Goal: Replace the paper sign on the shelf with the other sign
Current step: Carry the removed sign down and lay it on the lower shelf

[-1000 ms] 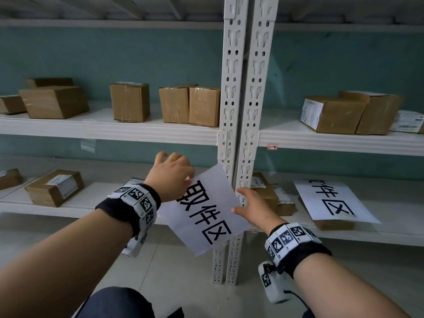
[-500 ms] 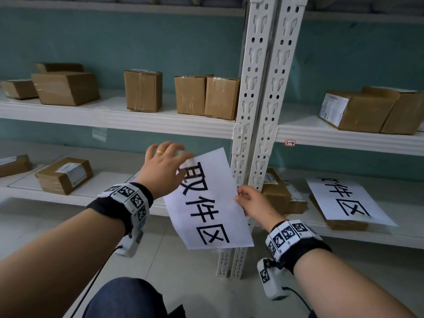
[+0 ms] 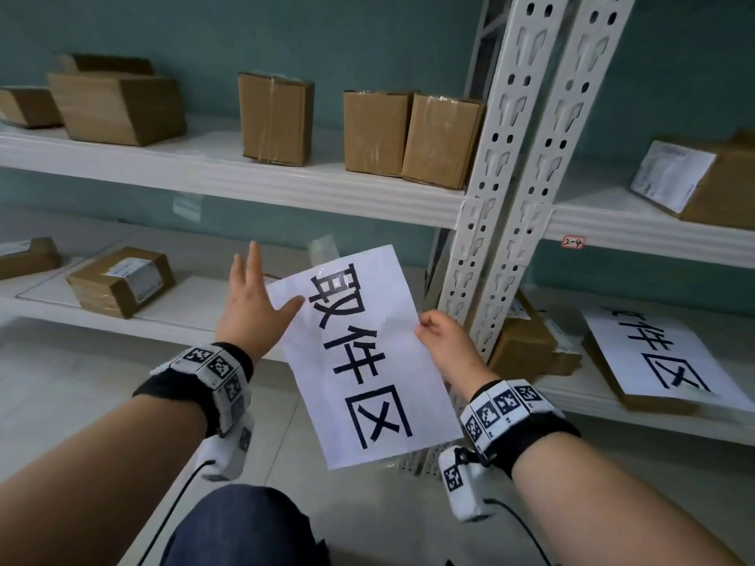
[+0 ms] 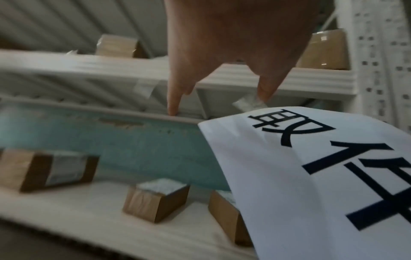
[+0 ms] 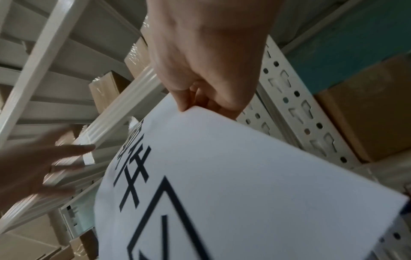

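Note:
A white paper sign (image 3: 363, 361) with black characters hangs in front of the shelf upright (image 3: 494, 222). My right hand (image 3: 425, 324) pinches its right edge between thumb and fingers; the pinch (image 5: 189, 107) also shows in the right wrist view. My left hand (image 3: 261, 292) is beside the sign's upper left corner with straight, spread fingers, and its thumb lies at the paper's edge. In the left wrist view the left hand (image 4: 218, 103) holds nothing and the sign (image 4: 311, 176) is to its right. The other sign (image 3: 653, 357) lies on a box on the lower right shelf.
Cardboard boxes (image 3: 278, 116) stand along the upper shelf (image 3: 245, 185). More boxes (image 3: 122, 279) lie on the lower shelf. Two clear tape scraps (image 3: 188, 206) hang from the upper shelf's front edge. A small label (image 3: 573, 241) marks the right shelf. My knee (image 3: 245, 529) is below.
My left hand has let go of the sign's top corner and spread its fingers. The sign has swung more upright in my right hand, and the view has drawn closer to the shelf.

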A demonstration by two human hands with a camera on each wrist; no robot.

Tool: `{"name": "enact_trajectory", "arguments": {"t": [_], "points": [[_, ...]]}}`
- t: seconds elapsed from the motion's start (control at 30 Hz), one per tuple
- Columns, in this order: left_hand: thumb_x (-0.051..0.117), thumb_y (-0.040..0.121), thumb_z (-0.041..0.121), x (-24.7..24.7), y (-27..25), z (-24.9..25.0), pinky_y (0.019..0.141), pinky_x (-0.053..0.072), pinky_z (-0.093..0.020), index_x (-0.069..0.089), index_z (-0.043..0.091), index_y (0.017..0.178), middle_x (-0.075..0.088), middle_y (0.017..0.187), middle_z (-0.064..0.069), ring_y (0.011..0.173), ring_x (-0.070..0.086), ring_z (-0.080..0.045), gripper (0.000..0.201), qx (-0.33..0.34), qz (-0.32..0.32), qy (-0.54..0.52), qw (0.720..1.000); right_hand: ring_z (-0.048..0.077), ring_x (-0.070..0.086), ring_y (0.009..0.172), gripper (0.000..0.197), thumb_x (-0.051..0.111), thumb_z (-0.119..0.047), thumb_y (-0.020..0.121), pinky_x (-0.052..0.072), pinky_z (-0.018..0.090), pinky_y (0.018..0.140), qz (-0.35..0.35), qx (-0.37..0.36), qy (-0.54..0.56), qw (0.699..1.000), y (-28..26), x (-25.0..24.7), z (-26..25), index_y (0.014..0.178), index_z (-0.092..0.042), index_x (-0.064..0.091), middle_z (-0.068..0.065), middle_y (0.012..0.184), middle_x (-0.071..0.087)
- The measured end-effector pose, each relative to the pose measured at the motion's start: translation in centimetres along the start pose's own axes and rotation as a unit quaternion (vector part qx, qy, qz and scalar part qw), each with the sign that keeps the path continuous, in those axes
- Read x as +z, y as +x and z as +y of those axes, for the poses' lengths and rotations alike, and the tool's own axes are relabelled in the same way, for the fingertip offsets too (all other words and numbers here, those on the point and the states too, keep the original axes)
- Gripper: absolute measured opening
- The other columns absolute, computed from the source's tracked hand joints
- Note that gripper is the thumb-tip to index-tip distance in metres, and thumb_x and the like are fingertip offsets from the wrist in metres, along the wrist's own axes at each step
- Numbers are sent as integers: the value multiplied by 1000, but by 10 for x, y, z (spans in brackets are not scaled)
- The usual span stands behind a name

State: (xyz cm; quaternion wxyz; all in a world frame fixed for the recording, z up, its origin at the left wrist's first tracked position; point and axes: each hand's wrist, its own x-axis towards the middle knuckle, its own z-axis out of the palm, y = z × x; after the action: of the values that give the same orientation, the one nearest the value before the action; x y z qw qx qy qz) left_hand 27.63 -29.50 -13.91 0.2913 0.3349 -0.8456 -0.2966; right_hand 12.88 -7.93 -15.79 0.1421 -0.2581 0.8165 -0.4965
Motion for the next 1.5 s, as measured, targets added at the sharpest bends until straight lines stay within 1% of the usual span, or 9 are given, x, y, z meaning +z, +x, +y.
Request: {"name": "enact_trajectory", "arguments": {"t": [0.17,0.23,0.47,0.7,0.93,1.17,1.33,1.43,1.5], "points": [[52,86,64,21,-2,-44,99,40,-46,41,25,135,58,129,-7,115,56,-28,63,-255,-191,-138,938,26,64,95,13,48,-18,94,52,38,86,13,28,29,999,21,14,9,97,-13,60,9,103,67],[47,89,61,29,-3,-59,97,40,-43,52,22,123,66,116,-3,106,61,-22,52,-263,-258,-159,916,26,65,95,15,48,-20,94,53,41,87,17,45,40,998,30,18,14,98,-12,61,9,102,67],[66,89,27,54,25,-76,93,45,-37,55,16,129,73,106,-2,102,65,-18,44,-258,-333,-166,892,29,64,93,18,49,-22,93,52,40,85,41,95,55,993,67,36,39,95,-9,60,12,99,67],[66,89,31,89,51,-88,84,47,-35,49,14,134,63,115,-8,113,59,-31,52,-257,-318,-82,909,24,61,94,12,48,-27,93,49,39,88,84,113,33,990,104,59,56,94,-19,57,1,95,64],[56,93,44,121,71,-112,84,48,-35,47,16,135,61,119,-7,108,57,-24,52,-303,-297,-137,895,25,59,98,23,43,-29,95,49,43,93,86,166,51,981,143,83,68,111,-18,56,0,98,59],[50,96,39,131,96,-113,81,51,-35,62,10,108,68,102,-10,96,64,-26,34,-278,-247,-151,916,24,54,90,27,42,-21,94,46,35,86,114,195,73,972,180,93,81,113,-9,56,7,97,58],[54,88,41,133,108,-114,91,54,-51,65,1,92,69,95,-20,93,67,-36,41,-248,-205,-135,937,27,58,99,30,44,-23,92,49,41,93,124,218,93,964,187,96,88,115,-10,57,7,105,61],[53,86,44,134,110,-116,90,54,-51,66,3,90,69,95,-20,93,67,-36,44,-249,-200,-132,938,32,61,97,25,46,-24,90,50,45,93,115,223,104,962,187,96,93,106,-10,61,13,99,64],[54,85,45,133,108,-119,90,54,-50,65,2,91,69,97,-22,94,66,-38,46,-257,-194,-138,937,26,55,77,21,46,-25,87,49,35,80,109,214,101,966,184,96,93,79,-12,60,13,77,55]]}}
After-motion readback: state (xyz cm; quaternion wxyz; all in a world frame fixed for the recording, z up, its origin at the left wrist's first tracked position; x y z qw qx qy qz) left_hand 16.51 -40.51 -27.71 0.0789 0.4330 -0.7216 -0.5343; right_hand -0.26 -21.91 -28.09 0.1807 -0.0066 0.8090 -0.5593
